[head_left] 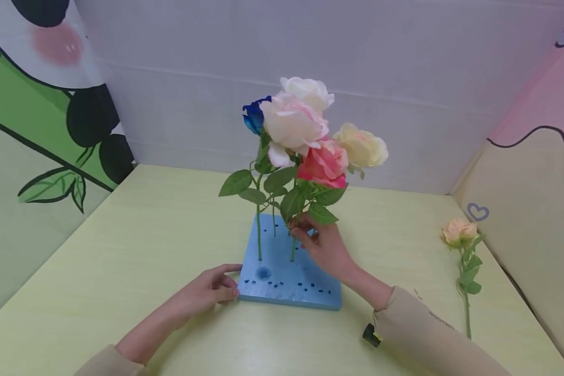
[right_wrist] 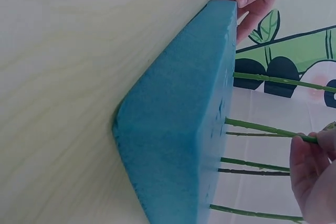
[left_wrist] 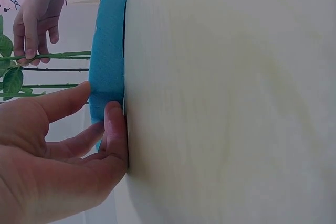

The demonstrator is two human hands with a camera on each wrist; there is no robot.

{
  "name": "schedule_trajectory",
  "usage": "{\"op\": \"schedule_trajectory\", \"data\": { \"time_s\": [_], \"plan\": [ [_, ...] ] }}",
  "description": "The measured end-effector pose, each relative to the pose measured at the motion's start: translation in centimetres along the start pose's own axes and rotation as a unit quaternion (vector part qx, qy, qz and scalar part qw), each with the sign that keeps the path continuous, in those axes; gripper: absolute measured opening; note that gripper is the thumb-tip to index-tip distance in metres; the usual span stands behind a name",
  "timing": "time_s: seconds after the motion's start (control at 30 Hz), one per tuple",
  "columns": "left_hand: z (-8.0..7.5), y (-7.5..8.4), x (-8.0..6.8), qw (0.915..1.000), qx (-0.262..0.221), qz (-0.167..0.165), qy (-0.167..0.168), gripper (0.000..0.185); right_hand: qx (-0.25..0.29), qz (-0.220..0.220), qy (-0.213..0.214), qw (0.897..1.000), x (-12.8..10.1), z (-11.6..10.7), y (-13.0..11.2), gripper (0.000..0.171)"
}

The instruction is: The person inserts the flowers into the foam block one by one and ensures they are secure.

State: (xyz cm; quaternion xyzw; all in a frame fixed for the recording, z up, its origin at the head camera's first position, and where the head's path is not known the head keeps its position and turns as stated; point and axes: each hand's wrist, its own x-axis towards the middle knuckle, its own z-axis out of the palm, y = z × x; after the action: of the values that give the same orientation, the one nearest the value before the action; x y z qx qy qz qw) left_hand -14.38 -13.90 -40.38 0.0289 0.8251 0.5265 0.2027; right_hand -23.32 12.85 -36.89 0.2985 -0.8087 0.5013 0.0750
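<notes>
A blue foam block [head_left: 289, 298], pierced with several small holes, lies on the table and holds several upright artificial roses. In the middle my right hand [head_left: 326, 245] pinches a green stem [head_left: 292, 255] between thumb and fingers, just below the leaves; its lower end stands in the block. Above the hand are a coral rose [head_left: 323, 163], a pale pink rose [head_left: 293, 122], a white rose [head_left: 310, 91], a cream rose [head_left: 361, 146] and a blue rose [head_left: 254, 115]. My left hand [head_left: 213, 287] touches the block's left side near its front corner, index finger extended.
A peach rose [head_left: 459, 233] lies on the table at the right, its stem pointing toward me. A small black object [head_left: 371, 335] shows beside my right sleeve [head_left: 418, 324]. Pale panels with painted figures enclose the table [head_left: 169, 224] on the left, back and right.
</notes>
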Motion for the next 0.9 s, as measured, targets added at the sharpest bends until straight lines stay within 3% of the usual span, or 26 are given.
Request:
{"op": "schedule_trajectory", "data": {
  "time_s": [0.37,0.9],
  "plan": [
    [-0.2,-0.4,0.1,0.9999,-0.001,0.009,-0.005,0.059,0.006,0.011,-0.004,1.0,0.1,-0.3,-0.1,0.007],
    [-0.2,-0.1,0.1,1.0,-0.007,-0.004,-0.004,0.059,0.038,0.069,-0.019,0.997,0.0,-0.9,-0.1,0.013]
  ]
}}
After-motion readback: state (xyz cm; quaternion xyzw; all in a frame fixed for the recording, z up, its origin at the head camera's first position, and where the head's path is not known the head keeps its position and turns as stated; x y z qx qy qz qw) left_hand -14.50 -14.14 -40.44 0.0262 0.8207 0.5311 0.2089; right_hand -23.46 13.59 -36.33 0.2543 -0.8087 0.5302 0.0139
